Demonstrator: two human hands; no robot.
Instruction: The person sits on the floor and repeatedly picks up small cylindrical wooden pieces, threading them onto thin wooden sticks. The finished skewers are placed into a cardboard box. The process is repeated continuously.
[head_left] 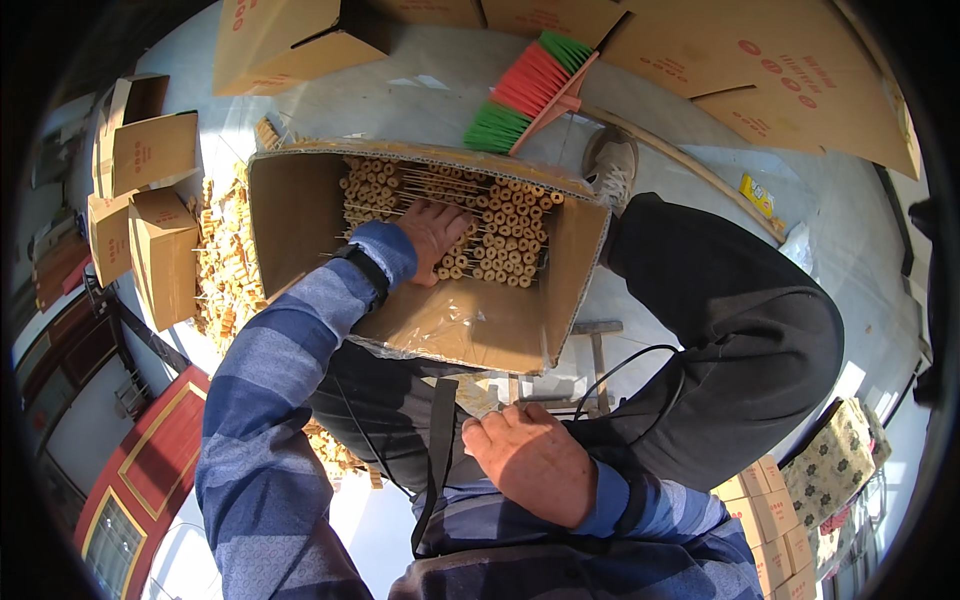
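1. L hand (432,235) is inside the open brown corrugated cardboard box (300,215), palm down on the stacked skewers of small tan ring-shaped pieces (500,225). Fingers lie flat and close together on the skewers; can't tell if anything is pinched under them.
2. Skewer stack fills the far part of the box, directly under and beyond the L fingers, w/ more rows to their right. The near box flap w/ clear plastic film (455,320) is just behind the wrist.
3. R hand (530,460) rests on the lap, well back from the box, fingers curled loosely against the dark clothing beside a black strap (440,440). It holds nothing visible.
4. A black cable (625,365) loops just beyond the R fingers.
5. Loose heap of the same tan pieces (225,270) on the floor, left of the box, well left of the L fingers.
6. Red-and-green broom head (530,90) on the floor beyond the box, far side of the L fingers.
7. Small folded cardboard boxes (150,200) stacked far left.
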